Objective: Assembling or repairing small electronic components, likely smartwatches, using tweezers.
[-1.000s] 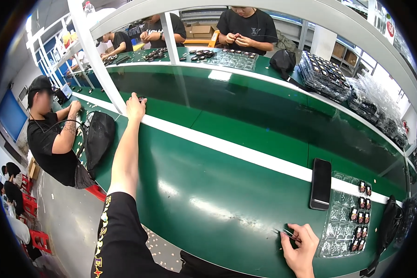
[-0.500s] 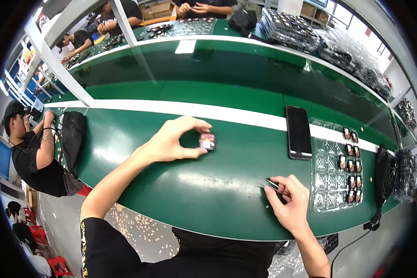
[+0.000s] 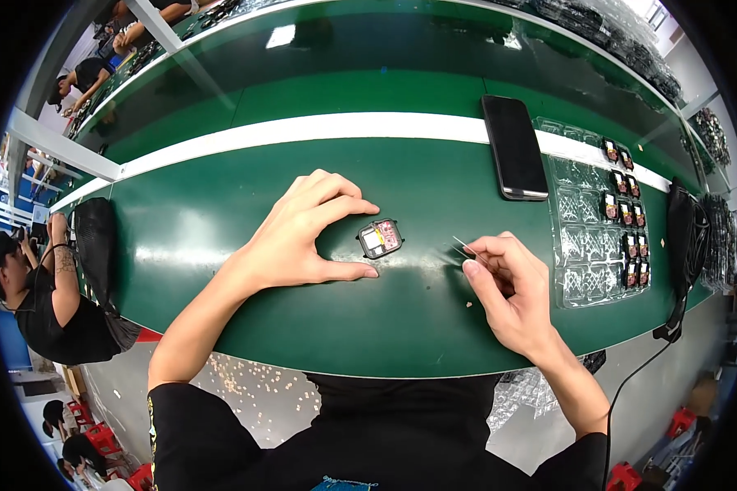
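A small black watch case (image 3: 380,238) with lugs at its corners lies on the green bench, its inside showing white, yellow and red parts. Around its left side my left hand (image 3: 301,233) is spread, thumb and forefinger apart, with a gap to the case on both sides. My right hand (image 3: 512,290) pinches a pair of thin metal tweezers (image 3: 467,247), whose tips point up and left toward the case without touching it. To the right of that hand stands a clear plastic tray (image 3: 580,286), its right columns filled with several similar watch cases (image 3: 630,214).
A black phone (image 3: 514,149) lies beyond my right hand, partly over the white strip (image 3: 327,127). At the right are a black bag with a cable (image 3: 681,245) and stacked trays (image 3: 717,245). Another black bag (image 3: 97,245) and a co-worker (image 3: 53,295) are at the left.
My left thumb and forefinger have come off the watch case, which now lies turned on the bench. The whole view has tilted downward. My right hand still holds the tweezers.
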Available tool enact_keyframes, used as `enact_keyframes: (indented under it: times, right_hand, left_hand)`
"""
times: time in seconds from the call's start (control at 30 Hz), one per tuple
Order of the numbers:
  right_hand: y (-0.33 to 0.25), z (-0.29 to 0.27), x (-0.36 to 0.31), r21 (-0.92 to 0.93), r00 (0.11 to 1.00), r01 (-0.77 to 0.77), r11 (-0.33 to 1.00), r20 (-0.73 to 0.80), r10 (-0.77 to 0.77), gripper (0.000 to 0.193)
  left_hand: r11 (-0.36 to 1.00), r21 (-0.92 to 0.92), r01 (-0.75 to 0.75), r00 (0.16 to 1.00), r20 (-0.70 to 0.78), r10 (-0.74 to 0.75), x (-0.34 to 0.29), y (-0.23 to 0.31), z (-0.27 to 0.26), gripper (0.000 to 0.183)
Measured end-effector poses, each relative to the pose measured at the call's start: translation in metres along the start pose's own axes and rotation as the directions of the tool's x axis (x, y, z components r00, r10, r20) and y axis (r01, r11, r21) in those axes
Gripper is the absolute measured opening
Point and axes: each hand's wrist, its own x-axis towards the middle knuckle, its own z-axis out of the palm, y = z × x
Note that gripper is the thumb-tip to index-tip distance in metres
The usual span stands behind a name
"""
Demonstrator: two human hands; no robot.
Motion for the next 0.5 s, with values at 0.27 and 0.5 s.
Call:
enact_keyframes:
  times: [0.27,0.5]
  right_hand:
    - [-0.019,0.02,0.042,-0.09,0.984,0.167,0.982,0.075,-0.16,0.016]
    - [0.001,0.034,0.05,0.191,0.994,-0.082,0.978,0.084,0.067,0.01]
  left_hand:
    - [1.0,0.007,0.008,1.0,-0.023,-0.008,-0.003,-0.004,0.002,0.06]
    - [1.0,-0.012,-0.007,1.0,-0.027,0.007,0.001,-0.005,0.009,0.056]
